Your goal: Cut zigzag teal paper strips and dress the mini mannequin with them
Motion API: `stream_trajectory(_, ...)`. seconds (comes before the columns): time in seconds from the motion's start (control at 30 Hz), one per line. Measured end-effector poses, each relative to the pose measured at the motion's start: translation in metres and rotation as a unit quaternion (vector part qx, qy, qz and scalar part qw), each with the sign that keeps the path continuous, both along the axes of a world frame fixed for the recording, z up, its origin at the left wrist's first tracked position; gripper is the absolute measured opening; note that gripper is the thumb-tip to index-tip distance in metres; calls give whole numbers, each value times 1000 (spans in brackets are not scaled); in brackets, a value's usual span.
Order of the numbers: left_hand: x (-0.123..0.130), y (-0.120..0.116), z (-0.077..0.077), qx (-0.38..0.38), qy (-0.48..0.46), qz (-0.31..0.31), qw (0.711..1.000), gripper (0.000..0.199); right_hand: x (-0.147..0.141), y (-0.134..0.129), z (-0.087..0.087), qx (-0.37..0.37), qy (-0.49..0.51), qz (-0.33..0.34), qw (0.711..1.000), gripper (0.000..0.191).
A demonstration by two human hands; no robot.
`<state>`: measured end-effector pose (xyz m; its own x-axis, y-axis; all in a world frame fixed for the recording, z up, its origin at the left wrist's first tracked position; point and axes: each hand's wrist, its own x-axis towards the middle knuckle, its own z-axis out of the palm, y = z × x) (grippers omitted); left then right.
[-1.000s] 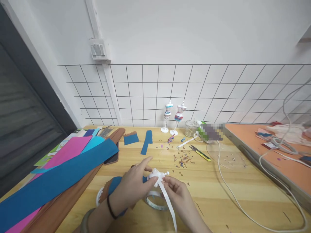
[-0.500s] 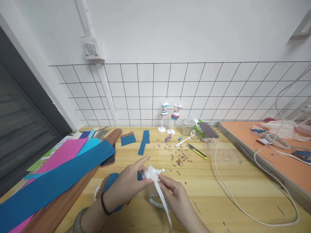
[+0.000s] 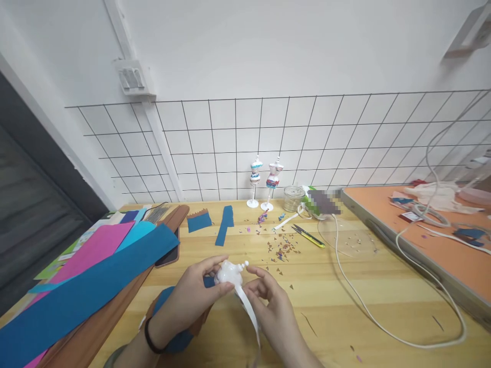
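Observation:
My left hand point(image 3: 197, 291) is wrapped around a small white mannequin point(image 3: 229, 274), tilted so that its knobbed neck points right. A narrow white ribbon point(image 3: 249, 309) hangs from the mannequin down toward the front edge of the view. Beside it, my right hand point(image 3: 274, 312) has its thumb and fingers closed at the upper part of the ribbon, with the index finger raised near the neck knob. Blue and brown fabric point(image 3: 171, 301) lies under my left wrist, partly hidden by it.
Two dressed mini mannequins point(image 3: 254, 179) stand by the wall grid, near a glass jar point(image 3: 293, 198). Yellow thread snips point(image 3: 309, 236) lie beside fabric scraps point(image 3: 283, 248). Fabric strips point(image 3: 92, 276) are piled at left, and a white cable point(image 3: 368, 327) loops across the right.
Both hands and the mannequin have shifted slightly left in view, as has the whole scene. My right index finger has lifted away from the mannequin. The roll below is now hidden.

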<state>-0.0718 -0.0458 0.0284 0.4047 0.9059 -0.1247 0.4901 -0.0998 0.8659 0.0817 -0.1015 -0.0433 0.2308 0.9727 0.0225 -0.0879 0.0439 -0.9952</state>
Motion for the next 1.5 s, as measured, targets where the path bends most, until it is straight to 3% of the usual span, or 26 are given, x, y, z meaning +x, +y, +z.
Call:
stream_trajectory(0.07,0,0,-1,22,8,0,1000,43,1,-2,3,2,33,25,999,24)
stream_trajectory(0.3,-4,3,-3,43,-4,9,999,39,2,-6,11,32,-19,60,998,23)
stream_trajectory(0.5,-13,14,-3,2,-31,-30,999,34,4,-6,12,1,101,115,988,27)
stream_trajectory(0.67,-15,16,3,-5,-17,-76,997,29,5,-7,12,-20,128,106,986,27)
stream_trajectory(0.93,-16,13,13,52,62,-53,995,28,1,-9,6,-12,169,115,979,27)
stream_trajectory(1.23,-22,10,18,66,62,-23,996,36,3,-14,7,-35,330,122,936,21)
stream_trajectory(1.5,-18,-3,12,162,127,-3,979,40,5,-7,14,-70,239,117,961,25)
